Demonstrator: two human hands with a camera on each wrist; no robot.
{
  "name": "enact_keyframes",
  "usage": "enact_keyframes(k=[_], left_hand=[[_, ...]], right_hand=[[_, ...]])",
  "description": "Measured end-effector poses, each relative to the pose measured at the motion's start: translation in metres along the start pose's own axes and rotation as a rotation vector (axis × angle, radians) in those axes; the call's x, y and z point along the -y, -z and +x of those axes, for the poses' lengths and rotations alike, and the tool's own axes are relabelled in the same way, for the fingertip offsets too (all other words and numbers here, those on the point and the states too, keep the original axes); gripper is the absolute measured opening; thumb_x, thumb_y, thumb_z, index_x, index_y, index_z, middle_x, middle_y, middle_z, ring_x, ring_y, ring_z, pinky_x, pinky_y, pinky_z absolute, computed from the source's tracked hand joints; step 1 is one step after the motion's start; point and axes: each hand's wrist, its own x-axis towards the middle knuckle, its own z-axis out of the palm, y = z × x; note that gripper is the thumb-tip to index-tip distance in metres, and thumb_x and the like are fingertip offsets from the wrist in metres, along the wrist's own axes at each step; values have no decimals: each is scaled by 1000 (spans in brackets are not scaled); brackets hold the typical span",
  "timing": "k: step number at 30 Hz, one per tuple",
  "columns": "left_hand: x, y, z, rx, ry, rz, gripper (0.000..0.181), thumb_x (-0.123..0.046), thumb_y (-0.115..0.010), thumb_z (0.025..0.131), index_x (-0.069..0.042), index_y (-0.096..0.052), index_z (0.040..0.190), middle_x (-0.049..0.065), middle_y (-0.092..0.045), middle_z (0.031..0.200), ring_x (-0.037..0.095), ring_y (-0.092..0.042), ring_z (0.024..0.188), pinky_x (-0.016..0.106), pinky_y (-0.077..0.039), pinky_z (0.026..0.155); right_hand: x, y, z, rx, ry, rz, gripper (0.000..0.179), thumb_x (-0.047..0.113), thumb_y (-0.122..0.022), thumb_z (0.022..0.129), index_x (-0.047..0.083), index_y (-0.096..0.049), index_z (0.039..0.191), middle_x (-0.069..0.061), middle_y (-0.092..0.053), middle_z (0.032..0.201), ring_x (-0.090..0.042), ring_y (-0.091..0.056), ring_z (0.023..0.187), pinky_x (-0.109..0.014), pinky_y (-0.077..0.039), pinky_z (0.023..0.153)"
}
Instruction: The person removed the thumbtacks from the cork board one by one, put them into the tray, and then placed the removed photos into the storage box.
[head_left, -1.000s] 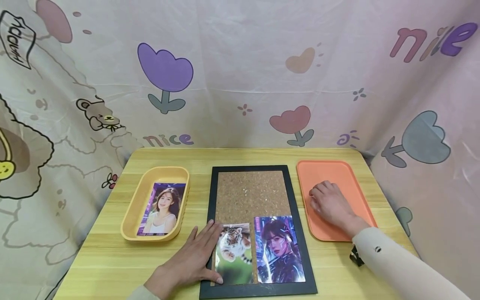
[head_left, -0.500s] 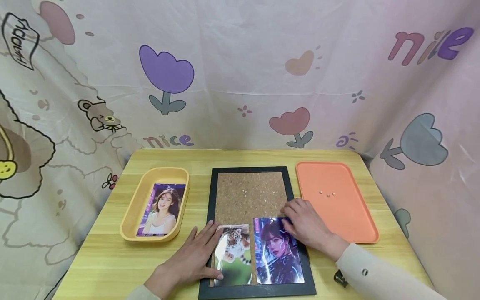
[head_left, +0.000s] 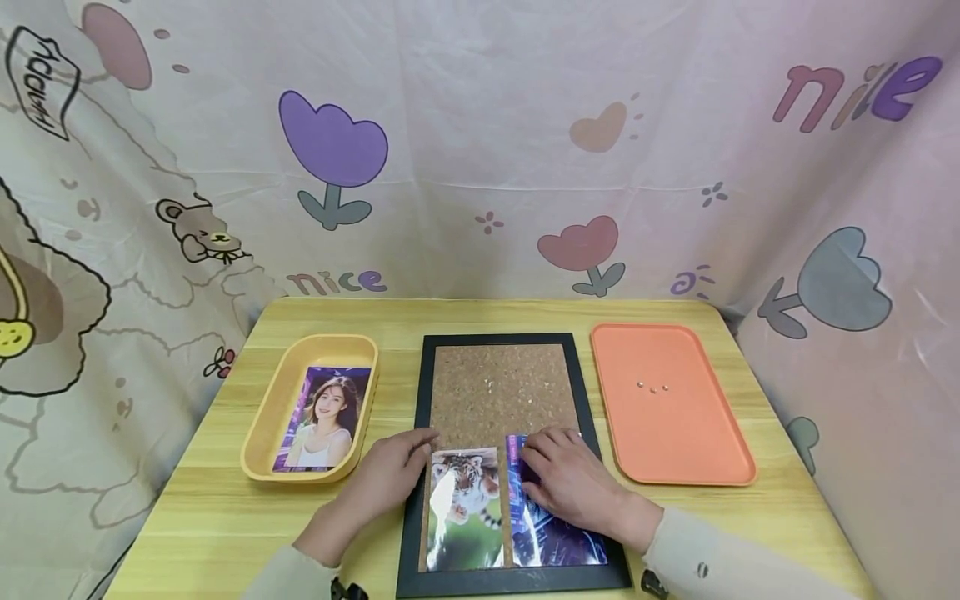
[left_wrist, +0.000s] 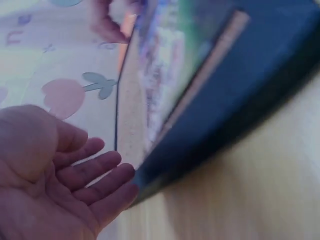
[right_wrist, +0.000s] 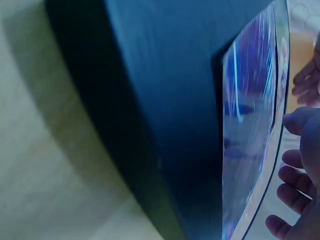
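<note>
A black-framed cork board (head_left: pixel 480 387) lies on the table with two glossy photos along its near half. At left is a tiger cub photo (head_left: pixel 465 508); at right, a purple-blue portrait photo (head_left: pixel 558 537). My right hand (head_left: pixel 573 479) lies over the upper part of the portrait, fingers bent toward its top left. In the right wrist view its digits look apart; I cannot tell whether it holds something small. My left hand (head_left: pixel 390 471) is at the frame's left edge, fingertips near the tiger photo's top left corner. In the left wrist view its fingers (left_wrist: pixel 100 172) are loosely bent around nothing.
An orange tray (head_left: pixel 675 442) at the right holds three tiny shiny pieces (head_left: pixel 652 389). At the left stands a yellow tray (head_left: pixel 258 433) with a portrait photo (head_left: pixel 326 421) of a person in white. A printed curtain (head_left: pixel 450 125) hangs behind the table (head_left: pixel 217 508).
My right hand has left the orange tray and moved left over the portrait photo, uncovering the tiny pieces. My left hand has lifted off the tiger photo's left side and drawn its fingers in.
</note>
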Motion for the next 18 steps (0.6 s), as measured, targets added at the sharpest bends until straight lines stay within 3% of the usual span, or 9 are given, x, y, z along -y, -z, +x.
enact_keyframes(k=[3, 8, 10, 14, 18], left_hand=[[-2, 3, 8, 18, 100, -189, 30, -14, -55, 109, -7, -71, 134, 8, -77, 124, 32, -70, 121, 52, -57, 103], [1, 5, 19, 136, 244, -697, 39, -11, -43, 114, 9, -57, 144, 27, -66, 136, 35, -68, 124, 44, -59, 104], [5, 6, 21, 154, 309, -851, 42, -12, -39, 115, 12, -50, 148, 31, -59, 143, 37, -66, 127, 42, -57, 106], [10, 10, 20, 146, 385, -938, 46, -18, -35, 116, 10, -48, 151, 32, -55, 148, 39, -64, 130, 42, -57, 106], [15, 14, 16, 168, 398, -939, 52, -27, -37, 116, 9, -45, 152, 34, -52, 151, 43, -61, 134, 43, -57, 106]], right_hand=[[7, -2, 0, 12, 11, -6, 42, 45, -75, 95, 15, -73, 125, 0, -69, 123, -21, -62, 116, -43, -51, 96], [19, -7, 2, 17, 52, -5, 51, 52, -73, 96, 16, -71, 132, 1, -68, 127, -21, -61, 120, -44, -52, 98], [24, -9, 3, 28, 67, 0, 55, 56, -70, 97, 16, -69, 134, 2, -68, 129, -20, -61, 122, -43, -52, 100], [32, -11, 3, 48, 85, 15, 63, 63, -65, 97, 16, -67, 138, 2, -67, 132, -19, -60, 124, -43, -51, 104], [37, -13, 2, 69, 88, 23, 69, 68, -60, 98, 16, -64, 143, 2, -66, 136, -19, -59, 128, -44, -50, 108]])
